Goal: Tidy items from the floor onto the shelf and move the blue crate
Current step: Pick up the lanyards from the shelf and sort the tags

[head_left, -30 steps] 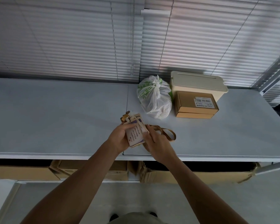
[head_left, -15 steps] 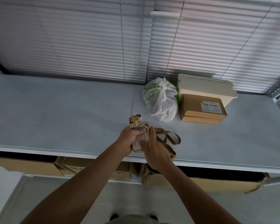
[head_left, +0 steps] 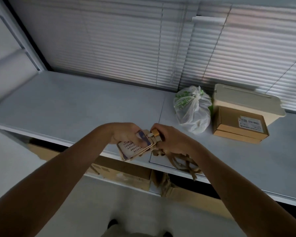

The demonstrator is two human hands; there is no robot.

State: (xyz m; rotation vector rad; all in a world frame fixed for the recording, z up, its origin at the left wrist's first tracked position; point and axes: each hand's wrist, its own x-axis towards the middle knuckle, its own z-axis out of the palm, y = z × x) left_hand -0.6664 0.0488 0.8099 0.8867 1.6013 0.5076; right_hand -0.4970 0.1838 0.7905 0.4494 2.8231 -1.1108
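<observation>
Left hand [head_left: 125, 134] has its fingers [head_left: 140, 140] wrapped around a small stack of flat card badges [head_left: 135, 148], printed and thin-edged. Right hand [head_left: 174, 141] is closed on the brass-coloured clip [head_left: 155, 132] and the bunched tan straps [head_left: 184, 164], which hang limp past the shelf [head_left: 75, 106] edge. The bundle is held just above the front lip of the shelf, not yet set down.

Step judged: placing this item. Next move calls for gathering the loose straps and lowering everything onto the bare matte surface, clear of the knotted plastic bag [head_left: 192, 110] and cardboard box [head_left: 239, 124]. No blue crate in view.
</observation>
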